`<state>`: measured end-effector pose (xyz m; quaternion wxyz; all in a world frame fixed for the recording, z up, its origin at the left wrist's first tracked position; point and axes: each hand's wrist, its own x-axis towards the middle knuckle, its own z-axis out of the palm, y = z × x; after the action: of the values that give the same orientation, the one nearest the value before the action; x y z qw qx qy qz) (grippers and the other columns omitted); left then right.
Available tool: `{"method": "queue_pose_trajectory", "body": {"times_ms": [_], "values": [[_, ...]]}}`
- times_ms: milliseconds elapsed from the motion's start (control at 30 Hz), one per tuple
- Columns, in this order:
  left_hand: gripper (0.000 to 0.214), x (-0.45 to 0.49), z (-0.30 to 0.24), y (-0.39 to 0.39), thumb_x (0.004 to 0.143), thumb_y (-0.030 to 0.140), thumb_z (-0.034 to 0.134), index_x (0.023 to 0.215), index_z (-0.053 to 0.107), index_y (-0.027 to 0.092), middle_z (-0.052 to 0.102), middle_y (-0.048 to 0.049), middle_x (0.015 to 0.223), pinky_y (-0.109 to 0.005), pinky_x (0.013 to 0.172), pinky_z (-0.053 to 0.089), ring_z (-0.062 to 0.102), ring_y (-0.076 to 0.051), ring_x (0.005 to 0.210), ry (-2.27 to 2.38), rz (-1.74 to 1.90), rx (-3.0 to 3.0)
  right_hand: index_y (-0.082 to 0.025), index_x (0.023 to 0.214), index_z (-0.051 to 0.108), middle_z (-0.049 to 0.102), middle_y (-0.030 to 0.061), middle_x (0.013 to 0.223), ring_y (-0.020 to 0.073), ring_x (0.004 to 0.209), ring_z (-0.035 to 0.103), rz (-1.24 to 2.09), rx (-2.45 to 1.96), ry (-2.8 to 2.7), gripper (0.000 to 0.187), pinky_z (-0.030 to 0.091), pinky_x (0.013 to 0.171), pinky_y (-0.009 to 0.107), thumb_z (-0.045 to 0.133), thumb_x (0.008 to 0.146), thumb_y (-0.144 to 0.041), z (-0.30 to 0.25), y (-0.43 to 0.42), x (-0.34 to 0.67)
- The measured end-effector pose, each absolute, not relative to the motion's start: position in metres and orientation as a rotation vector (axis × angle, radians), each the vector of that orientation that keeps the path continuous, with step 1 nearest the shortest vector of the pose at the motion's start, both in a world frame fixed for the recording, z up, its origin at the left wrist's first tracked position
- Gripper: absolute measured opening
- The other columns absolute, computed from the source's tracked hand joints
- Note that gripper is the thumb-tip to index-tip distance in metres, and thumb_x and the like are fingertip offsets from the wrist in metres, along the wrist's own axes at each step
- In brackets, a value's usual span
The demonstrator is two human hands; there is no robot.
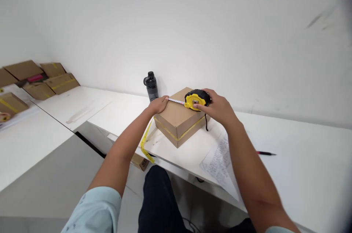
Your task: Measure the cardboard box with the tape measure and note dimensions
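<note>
A brown cardboard box (pixel 176 117) with a yellow band round its sides sits on the white table. My right hand (pixel 220 106) grips a yellow and black tape measure (pixel 196 100) over the box's right part, with a black wrist cord hanging down. The white blade (pixel 176 101) runs out of it across the box top to the left. There my left hand (pixel 159 104) is closed at the blade's end by the box's left edge; the fingertips are partly hidden. A loose yellow strip (pixel 144 143) trails from the box's left side down over the table edge.
Behind the box stands a dark water bottle (pixel 151 86) against the wall. Handwritten paper (pixel 220 163) lies under my right forearm, a pen (pixel 266 153) to its right. Several cardboard boxes (pixel 63 82) are at the far left. Below the table edge is another carton (pixel 140 161).
</note>
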<state>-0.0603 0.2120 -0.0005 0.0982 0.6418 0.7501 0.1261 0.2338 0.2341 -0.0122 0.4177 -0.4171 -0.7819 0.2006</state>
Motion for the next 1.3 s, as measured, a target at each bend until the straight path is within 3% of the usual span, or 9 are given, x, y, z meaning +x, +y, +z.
{"method": "queue_pose_trajectory", "body": {"times_ms": [133,233,400,667,933,1100,1300], "values": [[0.068,-0.060,0.003,0.210,0.110,0.058,0.017,0.159,0.053,0.027,0.056,-0.0069,0.163,-0.044,0.125,0.036,0.052,-0.031,0.151,2.199,0.355,1.912,-0.027,0.127,0.062,0.076,0.0090,0.110,0.0306,0.090,0.070,0.429,-1.101,-2.001,0.065,0.048,0.071,0.035,0.078,0.074,-0.061,-0.007,0.223,0.229],[0.070,-0.061,0.004,0.211,0.109,0.064,0.017,0.155,0.055,0.028,0.056,-0.0057,0.163,-0.043,0.125,0.037,0.051,-0.030,0.151,2.193,0.415,1.916,-0.027,0.125,0.061,0.076,0.0079,0.107,0.0303,0.089,0.070,0.386,-1.056,-2.054,0.062,0.045,0.072,0.034,0.079,0.073,-0.055,-0.003,0.220,0.227],[0.063,-0.064,0.003,0.215,0.107,0.064,0.031,0.154,0.056,0.030,0.057,-0.0039,0.162,-0.040,0.125,0.038,0.052,-0.028,0.151,2.182,0.423,1.916,-0.028,0.122,0.061,0.076,0.0063,0.105,0.0298,0.092,0.071,0.305,-0.924,-2.134,0.051,0.045,0.075,0.034,0.076,0.078,-0.048,0.003,0.217,0.227],[0.061,-0.068,0.001,0.218,0.107,0.059,0.033,0.154,0.056,0.028,0.056,-0.0036,0.163,-0.040,0.126,0.037,0.052,-0.027,0.150,2.166,0.451,1.875,-0.032,0.141,0.060,0.077,0.0058,0.100,0.0292,0.086,0.069,0.373,-0.989,-2.119,0.069,0.042,0.068,0.034,0.077,0.078,-0.057,0.002,0.208,0.248],[0.061,-0.068,0.001,0.219,0.106,0.057,0.032,0.157,0.052,0.029,0.055,-0.0036,0.164,-0.042,0.126,0.036,0.052,-0.029,0.151,2.178,0.437,1.845,-0.037,0.138,0.069,0.078,0.0043,0.098,0.0277,0.080,0.067,0.428,-1.017,-2.163,0.066,0.042,0.068,0.035,0.080,0.077,-0.060,0.009,0.196,0.273],[0.062,-0.066,0.002,0.218,0.105,0.054,0.037,0.159,0.047,0.025,0.055,-0.0093,0.164,-0.045,0.125,0.036,0.051,-0.032,0.150,2.207,0.446,1.789,-0.037,0.144,0.064,0.079,0.0052,0.107,0.0281,0.083,0.069,0.301,-1.147,-2.269,0.062,0.043,0.065,0.034,0.066,0.085,-0.057,0.029,0.168,0.269],[0.048,-0.066,0.000,0.217,0.104,0.050,0.039,0.138,0.062,0.027,0.068,-0.0075,0.147,-0.044,0.118,0.044,0.062,-0.032,0.136,2.168,0.485,1.797,-0.036,0.149,0.060,0.079,0.0062,0.111,0.0295,0.086,0.071,0.272,-1.264,-2.361,0.063,0.045,0.067,0.035,0.055,0.090,-0.056,0.042,0.148,0.271]]}}
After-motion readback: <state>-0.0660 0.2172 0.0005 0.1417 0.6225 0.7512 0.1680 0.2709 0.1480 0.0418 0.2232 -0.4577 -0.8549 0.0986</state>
